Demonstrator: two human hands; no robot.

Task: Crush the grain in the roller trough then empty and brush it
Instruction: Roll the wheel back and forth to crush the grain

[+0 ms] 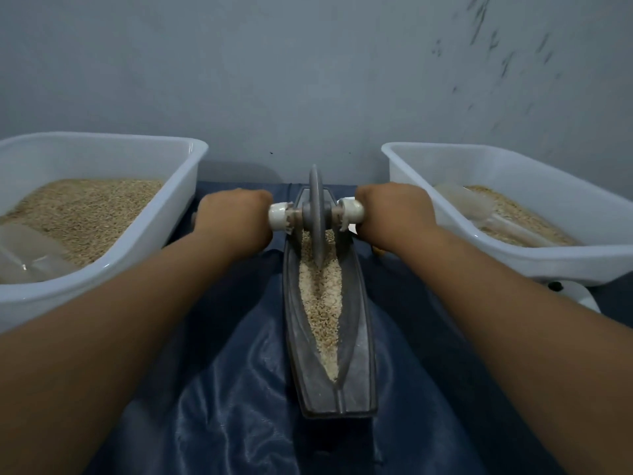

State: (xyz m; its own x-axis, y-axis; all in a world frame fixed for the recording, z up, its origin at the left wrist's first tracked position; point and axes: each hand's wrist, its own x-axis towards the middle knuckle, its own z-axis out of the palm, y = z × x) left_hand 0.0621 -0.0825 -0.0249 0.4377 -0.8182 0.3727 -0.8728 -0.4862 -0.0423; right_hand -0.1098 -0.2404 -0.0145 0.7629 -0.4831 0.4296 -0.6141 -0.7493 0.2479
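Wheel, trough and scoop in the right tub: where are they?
Wheel point(317, 214), head view, on its flat metal side.
Trough point(359, 323), head view, on its right wall.
Scoop point(469, 204), head view, on its clear bowl.

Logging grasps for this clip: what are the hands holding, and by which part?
Both grip the roller wheel by its axle handles: left hand on the left handle, right hand on the right, the wheel standing in the trough.

A long metal roller trough point(359, 337) is laid on a dark blue sheet point(222, 389), with grain point(322, 296) spread along its groove. An upright roller disc point(317, 214) is set in the far end. Its white-capped axle handles are gripped by the left hand point(233, 217) and right hand point(394, 210). Two white tubs point(102, 149) point(513, 159) of grain are placed alongside, each with a clear scoop.
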